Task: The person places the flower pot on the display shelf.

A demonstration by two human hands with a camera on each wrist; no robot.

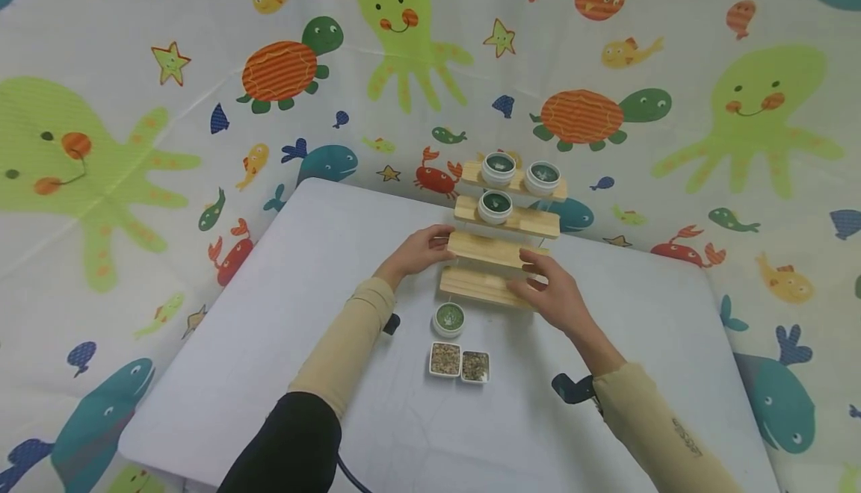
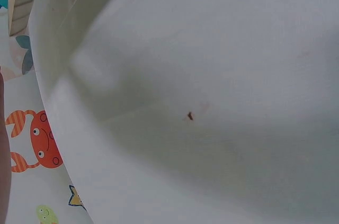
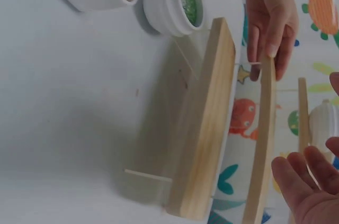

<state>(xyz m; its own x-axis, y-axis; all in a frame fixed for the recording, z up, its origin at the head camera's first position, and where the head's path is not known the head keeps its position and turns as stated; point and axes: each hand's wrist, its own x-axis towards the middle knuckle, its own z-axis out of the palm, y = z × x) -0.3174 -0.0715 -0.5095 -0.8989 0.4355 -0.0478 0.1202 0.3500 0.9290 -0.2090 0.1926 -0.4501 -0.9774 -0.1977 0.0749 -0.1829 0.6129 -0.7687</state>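
Observation:
A stepped wooden display shelf (image 1: 501, 249) with several pale boards and clear side supports stands toward the back of the table. My left hand (image 1: 418, 252) holds the left end of its second-lowest board; in the right wrist view the thumb of that left hand (image 3: 273, 15) lies on the board's edge. At the shelf's right end is my right hand (image 1: 557, 295), fingers spread and slightly bent; in the right wrist view, this right hand (image 3: 312, 187) grips nothing visible. Three white round jars with dark green tops stand on the upper boards, one being the jar (image 1: 495, 207).
In front of the shelf stands another white jar (image 1: 448, 319) with green contents. Nearer me, two small square white dishes sit side by side, the left dish (image 1: 445, 359) and right dish (image 1: 475, 367), both holding grainy bits. A sea-animal patterned cloth (image 1: 430, 123) hangs behind the white table (image 1: 269, 306).

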